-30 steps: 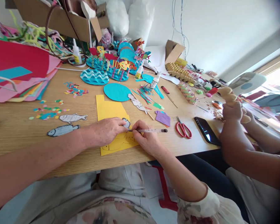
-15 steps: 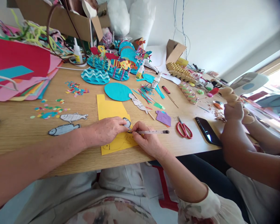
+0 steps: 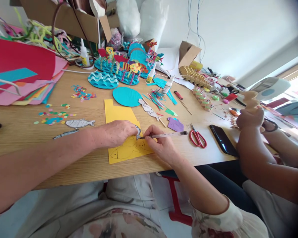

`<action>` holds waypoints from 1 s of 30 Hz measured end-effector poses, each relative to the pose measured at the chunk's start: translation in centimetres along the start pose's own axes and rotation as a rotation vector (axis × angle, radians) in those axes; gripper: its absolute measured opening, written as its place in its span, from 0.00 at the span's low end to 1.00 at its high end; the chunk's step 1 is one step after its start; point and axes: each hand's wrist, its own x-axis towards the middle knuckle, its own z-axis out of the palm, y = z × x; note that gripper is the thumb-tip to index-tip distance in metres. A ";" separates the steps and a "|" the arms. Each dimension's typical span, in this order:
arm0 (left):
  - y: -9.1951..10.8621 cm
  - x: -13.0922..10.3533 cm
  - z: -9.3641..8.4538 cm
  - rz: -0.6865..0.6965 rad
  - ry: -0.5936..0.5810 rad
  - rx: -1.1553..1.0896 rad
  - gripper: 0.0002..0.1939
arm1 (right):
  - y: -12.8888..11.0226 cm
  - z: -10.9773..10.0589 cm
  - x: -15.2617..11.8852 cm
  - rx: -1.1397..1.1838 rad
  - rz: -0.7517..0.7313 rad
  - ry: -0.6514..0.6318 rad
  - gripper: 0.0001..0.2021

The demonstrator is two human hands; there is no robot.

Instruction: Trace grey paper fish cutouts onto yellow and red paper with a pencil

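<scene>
Yellow paper [image 3: 120, 114] lies at the table's front edge, with fish outlines drawn in dark line on its lower part. My left hand [image 3: 115, 133] presses a small grey-and-white paper fish cutout [image 3: 138, 131] onto it, fingers together and covering much of the cutout. In my right hand [image 3: 161, 144] is a clear pen [image 3: 172, 134], pinched near its tip. The tip touches or nearly touches the paper beside the cutout's tail. Left of the sheet are two more paper fish, one uncovered [image 3: 79, 123] and one [image 3: 66, 134] partly behind my left forearm.
Red-handled scissors [image 3: 197, 138] and a phone [image 3: 223, 140] lie to the right, near a co-worker's hands [image 3: 250, 119]. Behind the sheet are a blue oval [image 3: 126, 97], glue bottles [image 3: 168, 86] and finished fish scenes [image 3: 127, 76]. Confetti [image 3: 56, 117] and coloured sheets [image 3: 20, 66] lie left.
Both my hands have shifted slightly right on the yellow paper, and the pen has moved with my right hand. My left forearm now covers more of the lower loose fish.
</scene>
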 end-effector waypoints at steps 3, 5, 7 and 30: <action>-0.3 0.1 0.1 0.003 -0.006 -0.019 0.15 | 0.1 0.2 0.2 -0.013 0.004 -0.029 0.03; -0.4 0.2 0.2 0.019 -0.005 -0.025 0.16 | 0.1 0.3 0.3 -0.015 0.011 -0.031 0.03; -0.5 0.2 0.2 0.052 0.007 -0.017 0.16 | 0.2 0.4 0.4 -0.022 0.011 -0.037 0.03; -0.6 0.1 0.1 0.085 0.002 -0.038 0.19 | -0.1 0.3 0.8 -0.063 -0.003 -0.116 0.04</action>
